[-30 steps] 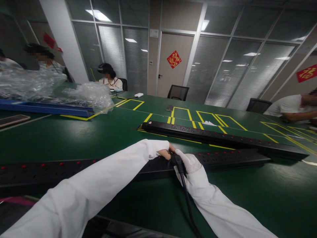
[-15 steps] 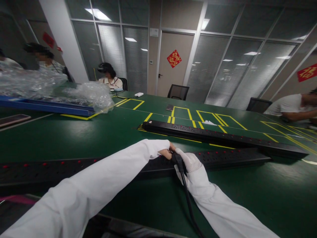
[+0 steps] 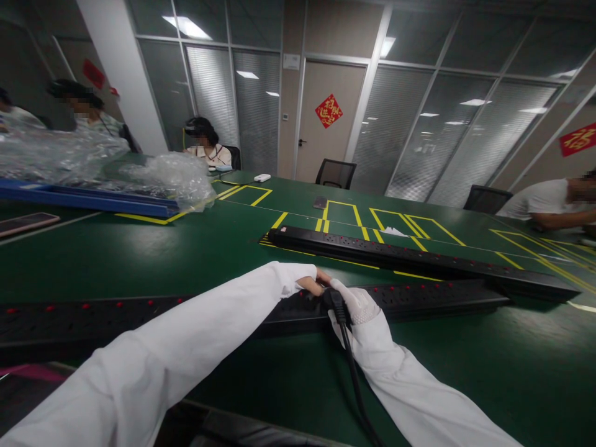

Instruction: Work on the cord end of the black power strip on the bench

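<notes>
A long black power strip (image 3: 428, 297) with red switches lies across the front of the green table (image 3: 209, 248). My right hand (image 3: 356, 303), in a white glove, is closed round a black plug (image 3: 333, 299), whose thick cable (image 3: 356, 385) hangs down toward the bottom edge. Just left of the plug, my left hand (image 3: 315, 282) is over the strip with bent fingers; its fingertips are hidden, and I cannot make out what they touch. Behind lies a second black strip (image 3: 395, 254), its right part close against the first.
At the left are a blue metal rail (image 3: 93, 202), clear plastic wrap (image 3: 177, 180) and a phone (image 3: 28, 224). Yellow tape marks the table. A small white device (image 3: 262, 177) lies farther back. People sit at the far left and right, near black chairs (image 3: 335, 174).
My left hand has shifted very slightly to the left, away from the plug. My right hand stays on the plug in the same place.
</notes>
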The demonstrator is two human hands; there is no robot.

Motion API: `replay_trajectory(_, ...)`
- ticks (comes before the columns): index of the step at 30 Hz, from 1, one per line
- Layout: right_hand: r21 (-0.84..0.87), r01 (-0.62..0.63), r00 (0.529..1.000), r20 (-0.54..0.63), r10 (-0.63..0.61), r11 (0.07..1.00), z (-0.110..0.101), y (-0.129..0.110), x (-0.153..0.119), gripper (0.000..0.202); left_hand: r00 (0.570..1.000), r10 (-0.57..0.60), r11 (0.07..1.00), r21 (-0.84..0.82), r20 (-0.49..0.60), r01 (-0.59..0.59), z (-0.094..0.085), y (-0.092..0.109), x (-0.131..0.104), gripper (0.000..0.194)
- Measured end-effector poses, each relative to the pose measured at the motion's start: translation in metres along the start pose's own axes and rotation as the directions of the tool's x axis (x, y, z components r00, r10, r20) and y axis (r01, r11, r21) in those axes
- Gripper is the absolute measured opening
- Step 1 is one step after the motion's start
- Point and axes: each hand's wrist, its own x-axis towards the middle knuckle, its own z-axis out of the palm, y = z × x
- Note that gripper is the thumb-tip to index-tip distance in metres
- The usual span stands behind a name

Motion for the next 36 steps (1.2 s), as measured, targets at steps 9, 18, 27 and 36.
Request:
replay_trajectory(9,-0.016,-0.015,1.000,-0.021,0.015,1.000,0.001,-0.002,0.000,0.063,1.000,-0.013,1.000,-0.005,0.016,0.013,-0.005,-0.008,0.006,0.030)
replay_trajectory(18,0.032,-0.066,0.997,-0.028,0.067,0.997,-0.006,-0.012,0.004,0.056,0.999,-0.039,0.999,-0.023,0.015,0.040,-0.005,-0.005,0.007,0.028)
replay_trajectory(27,0.052,-0.053,0.998,0.031,0.051,0.997,-0.011,-0.011,0.004,0.064,0.998,-0.065,0.996,-0.054,0.007,0.065,-0.004,-0.008,0.009,0.028)
replay_trajectory(36,0.066,-0.042,0.998,0.038,0.040,0.997,-0.012,-0.013,0.005,0.064,0.998,-0.067,0.995,-0.071,0.007,0.068,-0.002,-0.006,0.009,0.028)
